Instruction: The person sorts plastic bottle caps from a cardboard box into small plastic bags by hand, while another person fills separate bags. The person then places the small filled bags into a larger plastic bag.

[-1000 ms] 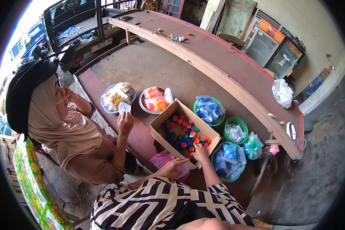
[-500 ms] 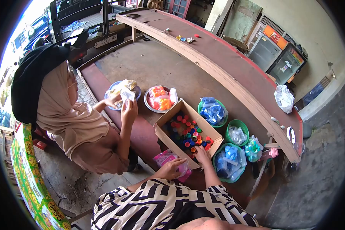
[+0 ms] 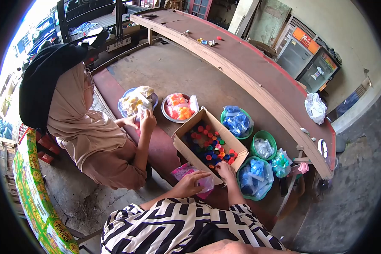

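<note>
An open cardboard box (image 3: pixel 240 160) holds many loose plastic bottle caps (image 3: pixel 207 134) in red, orange, blue, green and black. Over its near right corner my right hand (image 3: pixel 225 171) reaches in, fingers bent down and together among the caps; what the fingertips grip is hidden. Just outside the box's near side, my left hand (image 3: pixel 191 184) holds a clear and pink plastic bag (image 3: pixel 206 183), thumb and fingers at its upper part.
Right of the box stand green baskets (image 3: pixel 255 149) with bagged blue and clear caps. A metal bowl (image 3: pixel 165 111) holds bagged orange caps. At left, a co-worker (image 3: pixel 101 144) handles a clear bag by a blue-rimmed basin (image 3: pixel 122 94). A wooden rail (image 3: pixel 241 80) crosses the table.
My right hand has stayed at the box's near corner, its fingers a little lower among the caps. The co-worker's hands have lowered with the bag. The whole view has shifted slightly.
</note>
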`<state>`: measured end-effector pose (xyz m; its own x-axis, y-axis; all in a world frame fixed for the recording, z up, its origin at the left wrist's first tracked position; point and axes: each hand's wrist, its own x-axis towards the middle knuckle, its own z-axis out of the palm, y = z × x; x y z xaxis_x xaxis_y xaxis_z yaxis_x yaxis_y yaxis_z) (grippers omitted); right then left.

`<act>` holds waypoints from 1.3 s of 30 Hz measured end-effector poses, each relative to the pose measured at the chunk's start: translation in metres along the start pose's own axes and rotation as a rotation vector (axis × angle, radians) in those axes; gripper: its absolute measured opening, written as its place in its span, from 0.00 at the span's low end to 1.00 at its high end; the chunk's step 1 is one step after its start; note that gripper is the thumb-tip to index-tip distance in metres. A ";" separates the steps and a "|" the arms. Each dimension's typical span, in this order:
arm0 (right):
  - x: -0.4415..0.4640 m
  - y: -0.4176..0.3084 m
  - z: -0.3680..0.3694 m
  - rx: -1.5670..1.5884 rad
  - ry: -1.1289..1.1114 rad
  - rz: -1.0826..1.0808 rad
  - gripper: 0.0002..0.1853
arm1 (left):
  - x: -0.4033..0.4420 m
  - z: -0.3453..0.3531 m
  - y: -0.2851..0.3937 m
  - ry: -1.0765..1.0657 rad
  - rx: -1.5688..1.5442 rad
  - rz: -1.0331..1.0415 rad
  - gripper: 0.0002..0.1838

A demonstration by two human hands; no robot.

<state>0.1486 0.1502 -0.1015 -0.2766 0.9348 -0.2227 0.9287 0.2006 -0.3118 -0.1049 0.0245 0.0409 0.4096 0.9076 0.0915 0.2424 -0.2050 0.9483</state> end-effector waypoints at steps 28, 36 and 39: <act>-0.002 -0.002 -0.001 0.061 0.054 0.064 0.15 | 0.009 -0.014 0.020 0.158 0.015 0.202 0.28; -0.004 -0.004 -0.003 0.071 0.058 0.066 0.15 | 0.009 -0.027 0.030 0.210 0.011 0.116 0.27; 0.002 0.006 0.010 0.083 0.078 0.038 0.14 | 0.009 -0.029 0.028 0.231 0.033 0.129 0.27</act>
<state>0.1517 0.1504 -0.1129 -0.2185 0.9620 -0.1639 0.9135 0.1426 -0.3811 -0.1197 0.0374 0.0771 0.2279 0.9321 0.2816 0.2318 -0.3328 0.9141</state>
